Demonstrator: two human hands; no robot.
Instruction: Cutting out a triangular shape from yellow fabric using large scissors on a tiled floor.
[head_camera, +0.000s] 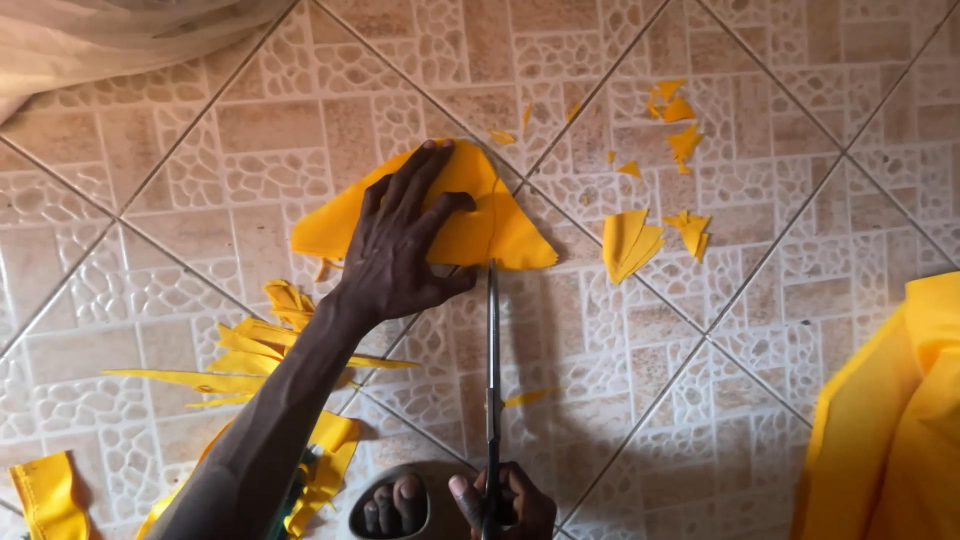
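Observation:
My left hand (405, 245) lies flat, fingers spread, on a folded yellow cloth piece (500, 225) on the tiled floor. My right hand (505, 505) at the bottom edge grips long scissors (492, 360). Their blades point straight up and the tip meets the cloth's lower edge just right of my left thumb.
Small yellow cloth scraps (675, 140) lie scattered at the upper right, with a stack of cut wedges (628, 243) beside the cloth. Long yellow strips (255, 355) lie under my left arm. A large yellow fabric (895, 420) fills the right edge. A sandalled foot (392, 505) shows at the bottom.

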